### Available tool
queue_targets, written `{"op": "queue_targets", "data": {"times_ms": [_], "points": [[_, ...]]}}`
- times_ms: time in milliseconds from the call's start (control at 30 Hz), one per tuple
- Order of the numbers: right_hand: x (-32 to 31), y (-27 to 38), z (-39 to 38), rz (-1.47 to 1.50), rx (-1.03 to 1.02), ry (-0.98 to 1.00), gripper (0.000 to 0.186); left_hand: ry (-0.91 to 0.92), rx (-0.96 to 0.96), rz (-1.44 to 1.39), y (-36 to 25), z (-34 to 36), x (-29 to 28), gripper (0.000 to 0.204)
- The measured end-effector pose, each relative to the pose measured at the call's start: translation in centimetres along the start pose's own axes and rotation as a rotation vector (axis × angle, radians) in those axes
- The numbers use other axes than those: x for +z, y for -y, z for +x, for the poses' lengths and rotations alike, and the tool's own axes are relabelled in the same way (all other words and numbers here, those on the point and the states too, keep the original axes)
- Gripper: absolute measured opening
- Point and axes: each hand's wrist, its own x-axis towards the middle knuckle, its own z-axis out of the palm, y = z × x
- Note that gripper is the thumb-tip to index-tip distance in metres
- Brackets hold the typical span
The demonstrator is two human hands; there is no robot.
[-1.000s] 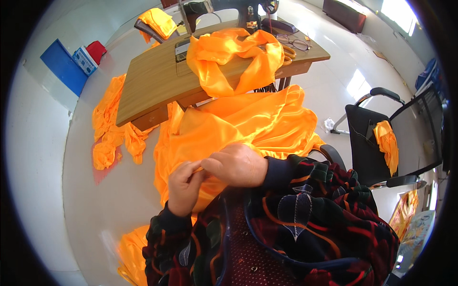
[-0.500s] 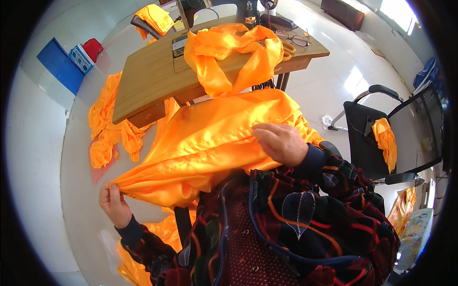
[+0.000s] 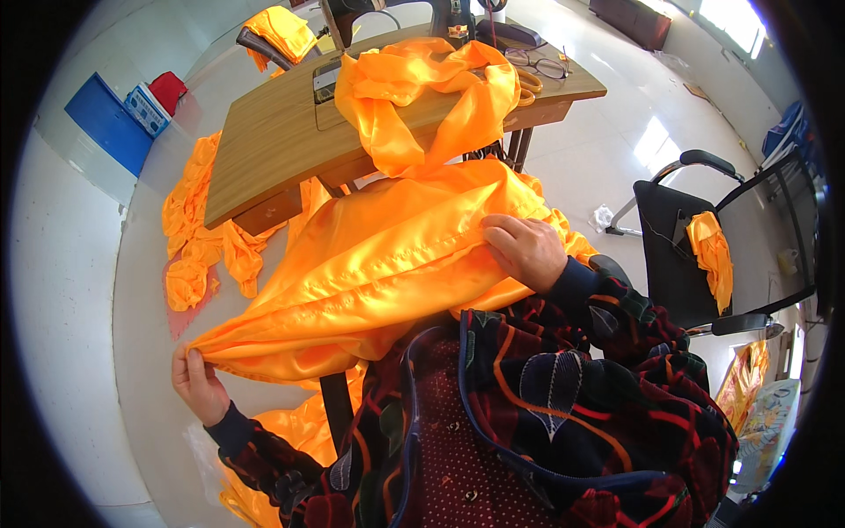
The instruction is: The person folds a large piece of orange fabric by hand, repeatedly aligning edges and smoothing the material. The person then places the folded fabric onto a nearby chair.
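Note:
A wide piece of shiny orange fabric [image 3: 352,255] spreads across my lap, with a seam running along its length. My left hand [image 3: 199,384] pinches its gathered left corner, out beyond my knee. Toward the right end, my right hand [image 3: 526,252] has its fingers closed on the cloth along the seam; its fingertips are partly hidden in the fold. Between the two hands the cloth is drawn fairly taut. A twisted length of the same orange fabric loops up onto the wooden sewing table [image 3: 264,150] ahead of me.
The sewing machine [image 3: 453,22] stands at the table's far side, with eyeglasses [image 3: 547,65] and yellow-handled scissors [image 3: 528,86] to its right. More orange cloth [image 3: 189,211] lies on the floor at left. A black chair [image 3: 673,246] with folded orange cloth stands at right.
My left hand has moved slightly outward, to the left and down. My right hand has shifted a little right and upward along the seam, and the cloth between them looks flatter.

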Motion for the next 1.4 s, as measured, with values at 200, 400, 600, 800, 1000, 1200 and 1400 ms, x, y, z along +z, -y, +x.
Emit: {"op": "queue_targets", "data": {"times_ms": [200, 400, 600, 800, 1000, 1200, 1400], "points": [[0.4, -0.2, -1.5, -0.09, -0.108, 0.01, 0.017, 0.002, -0.006, -0.018, 0.4, 0.2, -0.1, 0.015], [0.4, 0.0, -2.4, -0.104, -0.148, 0.11, 0.026, -0.005, -0.001, -0.017, 0.1, 0.2, 0.2, 0.015], [1.6, 0.3, -1.9, -0.19, 0.03, 0.082, 0.034, -0.021, -0.002, 0.002, 0.1, 0.0, 0.4, 0.014], [1.7, -0.4, -1.4, -0.245, 0.026, 0.075, 0.026, -0.032, -0.006, 0.009, 0.1, -0.1, 0.2, 0.015], [0.7, -1.3, -0.7, -0.084, 0.07, 0.008, 0.014, -0.055, -0.009, 0.053, 0.3, 0.2, -0.7, 0.014], [-1.1, -2.1, 0.2, 0.247, 0.185, -0.07, 0.01, -0.092, 0.02, 0.078, 0.1, 0.6, -1.5, 0.012], [-2.2, -1.9, 0.6, 0.403, 0.249, -0.073, 0.008, -0.081, 0.023, 0.051, 0.3, 0.7, -2.0, 0.011]]}}
